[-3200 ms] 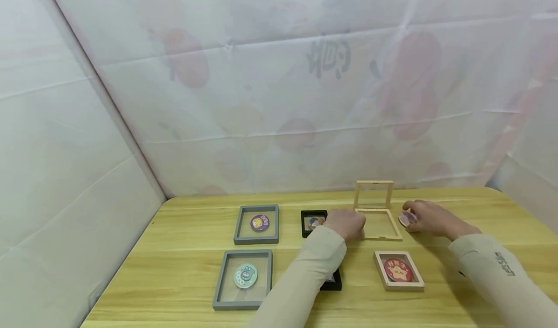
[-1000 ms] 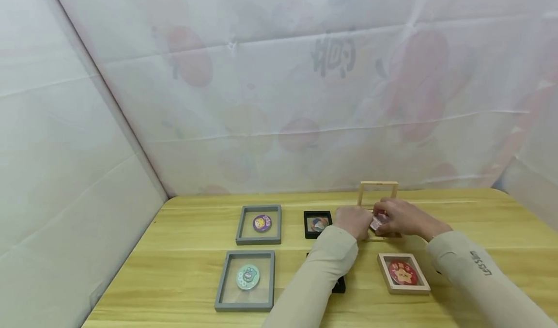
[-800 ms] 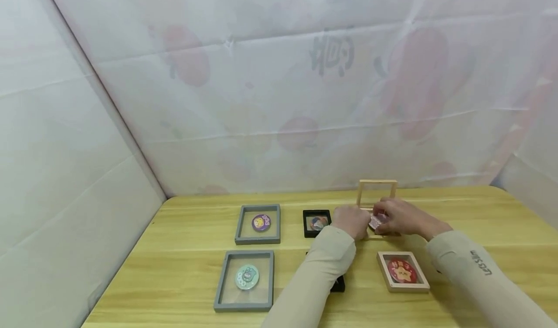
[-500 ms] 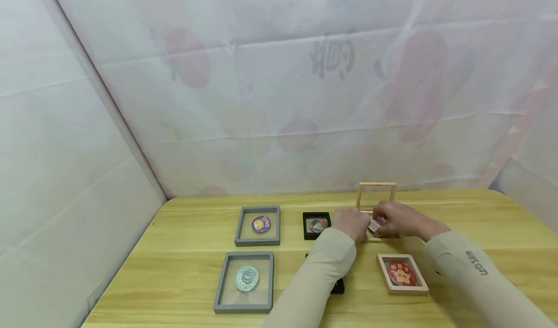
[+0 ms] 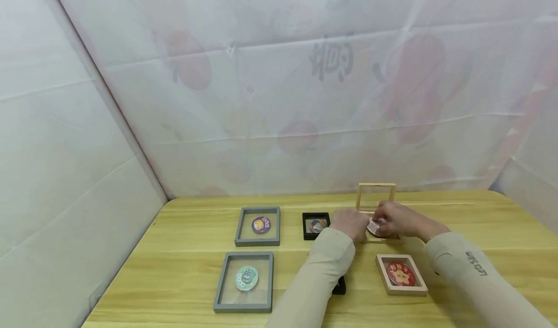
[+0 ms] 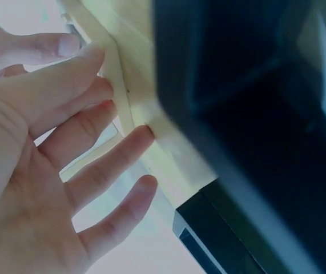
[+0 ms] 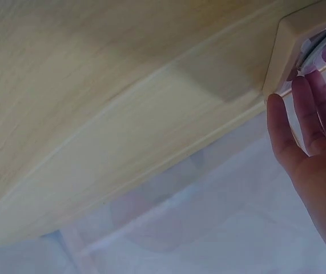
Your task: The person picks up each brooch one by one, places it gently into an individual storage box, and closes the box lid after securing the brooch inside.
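Note:
A small pale wooden display frame (image 5: 385,241) lies near the table's back edge, its hinged lid (image 5: 377,185) standing upright behind. My left hand (image 5: 350,223) is at its left side; in the left wrist view, thumb and nearest fingertips pinch the frame edge (image 6: 110,45) while the ring and little fingers stay loosely extended. With its fingertips, my right hand (image 5: 401,220) holds a round pinkish badge (image 5: 373,226) within the base. Fingers partly cover the badge's print. The right wrist view shows fingertips at the frame corner (image 7: 280,63) and against the badge.
Left of my hands are two grey frames, with a purple badge (image 5: 261,225) and a teal badge (image 5: 246,278). A black frame (image 5: 310,237) sits beside my left hand; another (image 5: 341,287) is partly hidden under that forearm. A beige frame (image 5: 404,291) with a red star badge stands nearer.
My right hand has carried the badge leftward from beside the wooden frame into its base. The badge has tipped flatter over the last half second. The left hand stays at the frame's side.

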`<move>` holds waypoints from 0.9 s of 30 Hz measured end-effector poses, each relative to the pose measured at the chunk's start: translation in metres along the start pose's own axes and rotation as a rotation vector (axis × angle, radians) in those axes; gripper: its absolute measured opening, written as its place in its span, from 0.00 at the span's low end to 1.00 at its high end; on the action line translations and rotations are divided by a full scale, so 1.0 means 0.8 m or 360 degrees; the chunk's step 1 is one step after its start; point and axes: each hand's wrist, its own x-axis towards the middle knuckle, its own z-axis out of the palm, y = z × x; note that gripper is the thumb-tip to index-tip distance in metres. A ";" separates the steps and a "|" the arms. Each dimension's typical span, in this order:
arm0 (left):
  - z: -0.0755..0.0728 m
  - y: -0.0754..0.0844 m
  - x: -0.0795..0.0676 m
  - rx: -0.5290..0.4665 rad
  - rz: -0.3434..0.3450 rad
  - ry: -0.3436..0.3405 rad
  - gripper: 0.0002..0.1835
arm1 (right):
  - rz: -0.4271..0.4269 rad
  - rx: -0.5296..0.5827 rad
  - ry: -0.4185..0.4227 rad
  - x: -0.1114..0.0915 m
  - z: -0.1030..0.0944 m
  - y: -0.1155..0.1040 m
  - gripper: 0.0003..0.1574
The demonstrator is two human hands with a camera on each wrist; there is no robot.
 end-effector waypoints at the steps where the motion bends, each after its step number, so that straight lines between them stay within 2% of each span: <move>1: -0.001 -0.001 -0.001 -0.0007 0.0000 -0.0015 0.06 | 0.0005 0.0007 0.0001 0.000 0.001 0.000 0.08; 6: -0.007 -0.005 -0.005 -0.0073 0.0039 -0.0094 0.10 | 0.0048 0.0039 -0.0005 0.000 0.003 -0.002 0.08; 10: -0.009 -0.015 -0.005 -0.0277 0.0115 -0.0186 0.16 | 0.0051 0.0002 0.0034 -0.002 -0.002 -0.004 0.11; 12: -0.008 -0.021 -0.002 -0.0373 0.0142 -0.0185 0.16 | 0.0056 -0.0009 0.0084 -0.004 -0.007 -0.002 0.13; 14: -0.008 -0.026 0.000 -0.0417 0.0162 -0.0135 0.14 | 0.0089 0.0001 0.0125 -0.006 -0.014 0.000 0.15; 17: -0.009 -0.033 0.004 -0.0374 0.0178 0.0021 0.10 | 0.0110 0.0008 0.0169 -0.010 -0.022 0.006 0.15; 20: -0.011 -0.037 0.006 -0.0367 0.0161 0.0124 0.10 | 0.0133 0.0001 0.0176 -0.014 -0.028 0.013 0.14; 27: -0.012 -0.042 0.006 -0.0593 0.0073 0.0155 0.10 | 0.0186 0.0046 0.0195 -0.021 -0.033 0.023 0.08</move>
